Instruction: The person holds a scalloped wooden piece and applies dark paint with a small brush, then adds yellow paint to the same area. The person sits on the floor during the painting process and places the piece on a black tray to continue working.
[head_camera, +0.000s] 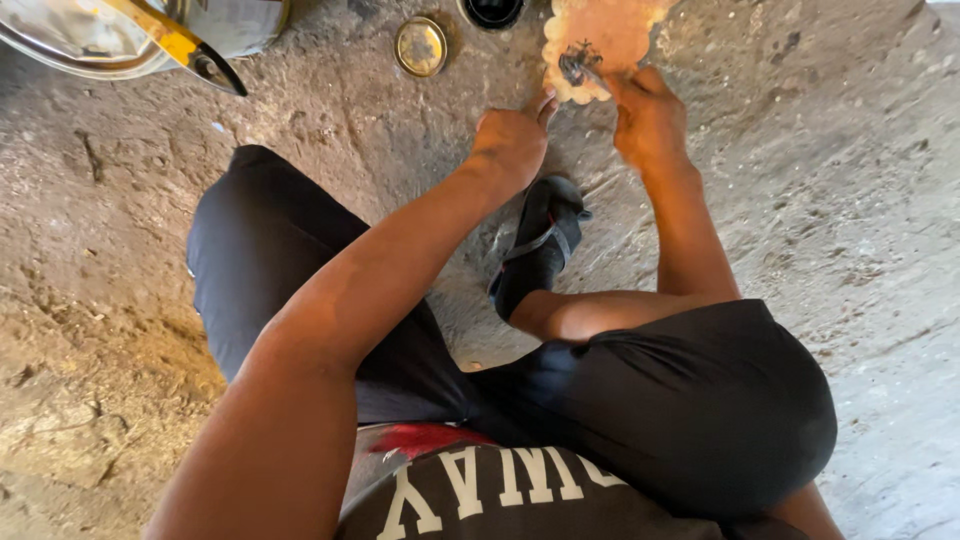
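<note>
A: Head view, item 1: left hand (512, 140)?
B: Fingers loosely curled, tips touching scalloped tan board (600, 40) on floor (860, 200).
A: Item 2: right hand (648, 115)?
B: Closed, pinching dark clump (577, 62) at board's lower edge.

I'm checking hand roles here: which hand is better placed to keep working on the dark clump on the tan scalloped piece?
Probably the right hand: it grips a thin tool touching the dark clump. The left hand only steadies the tan piece's edge.
</note>
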